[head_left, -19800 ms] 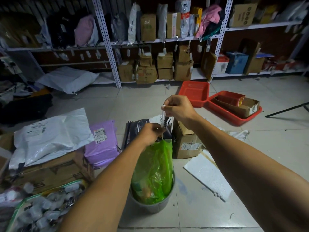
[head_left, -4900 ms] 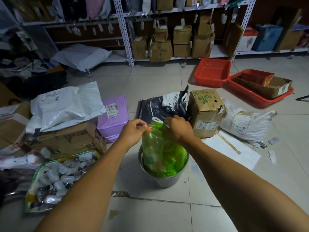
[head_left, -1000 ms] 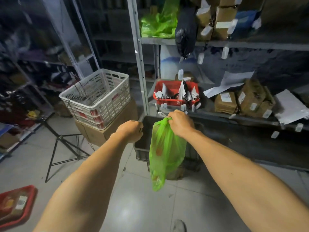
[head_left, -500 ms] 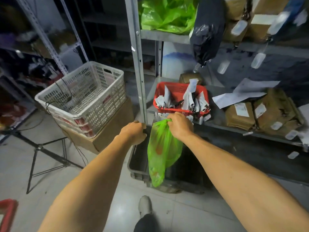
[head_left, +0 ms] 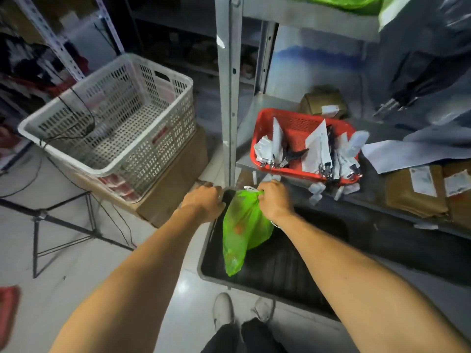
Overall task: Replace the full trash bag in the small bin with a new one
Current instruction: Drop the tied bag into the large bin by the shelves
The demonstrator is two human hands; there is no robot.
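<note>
My right hand (head_left: 274,198) is closed tight around the gathered neck of the translucent green plastic trash bag (head_left: 242,230), and the bag hangs straight down from that fist, bulging in the middle and tapering to a point at the bottom. Something reddish shows faintly through the plastic, but I cannot tell what it is. The bag dangles over the open mouth of a large dark grey plastic tub (head_left: 280,266) that sits on the floor, partly tucked under the lowest shelf of a grey metal rack (head_left: 228,98). The tip of the bag is above the near part of the tub; I cannot tell whether it touches the ribbed bottom.

My left hand (head_left: 204,202) is curled shut over the far left corner of the tub's rim, right at the foot of the rack's upright post. Both forearms are bare and reach forward from the lower edge of the view.

On the shelf just beyond my right hand stands a red perforated plastic basket (head_left: 303,143) filled with white paper tags and metal clips. To the right of it lie brown parcels (head_left: 418,192) with white labels. To the left of the post, a white perforated plastic crate (head_left: 114,115) sits on top of a brown cardboard box (head_left: 175,179), with a black cable draped into it. Below, my two light shoes (head_left: 224,312) stand on the pale tiled floor (head_left: 76,271), just in front of the tub's near edge.
</note>
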